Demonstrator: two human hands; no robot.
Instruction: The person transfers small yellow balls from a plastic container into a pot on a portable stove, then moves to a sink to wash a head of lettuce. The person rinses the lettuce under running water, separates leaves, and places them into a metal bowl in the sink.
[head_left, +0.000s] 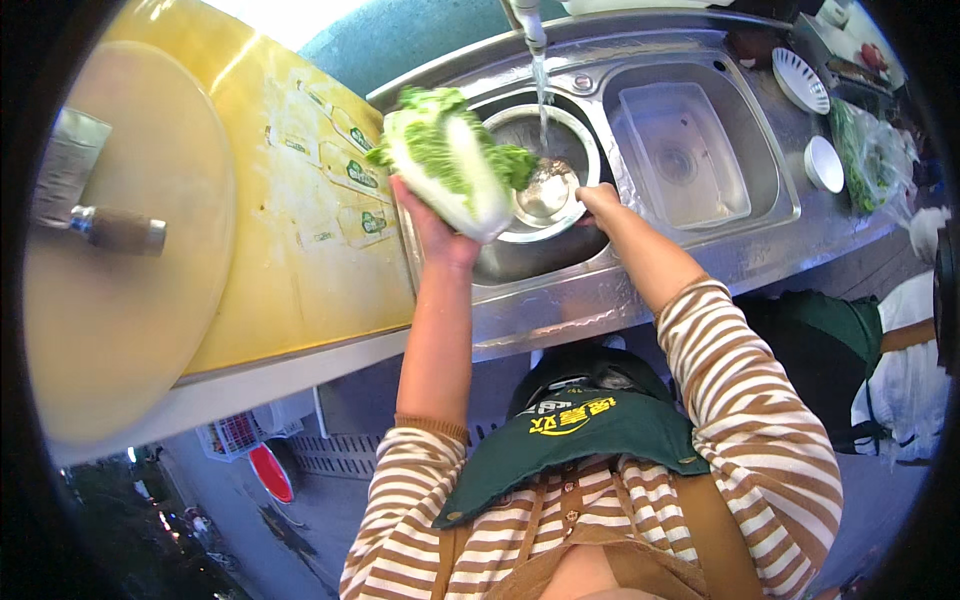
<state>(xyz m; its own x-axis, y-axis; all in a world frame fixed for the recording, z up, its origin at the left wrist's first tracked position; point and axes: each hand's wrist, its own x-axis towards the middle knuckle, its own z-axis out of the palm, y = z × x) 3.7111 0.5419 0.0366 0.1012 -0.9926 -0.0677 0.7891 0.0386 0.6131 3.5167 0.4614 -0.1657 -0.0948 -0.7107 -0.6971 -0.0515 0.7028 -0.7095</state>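
Note:
My left hand (439, 229) holds a head of napa cabbage (450, 161) from below, tilted over the left side of a round sink basin (502, 262). With the fingers of my right hand (598, 202) I grip the right rim of a round metal bowl (583, 135) in that basin. Water runs from the faucet (531, 30) into the bowl, whose bottom shows a bright reflection. The cabbage hides the bowl's left part, and the undersides of my right fingers are hidden.
A clear plastic tub (686, 154) sits in the right basin. A cleaver (112, 229) lies on a round cutting board (142, 300) at left, on a yellow surface (292, 285). White bowls (823, 165) and bagged greens (874, 161) stand at right. Another person (832, 337) is nearby.

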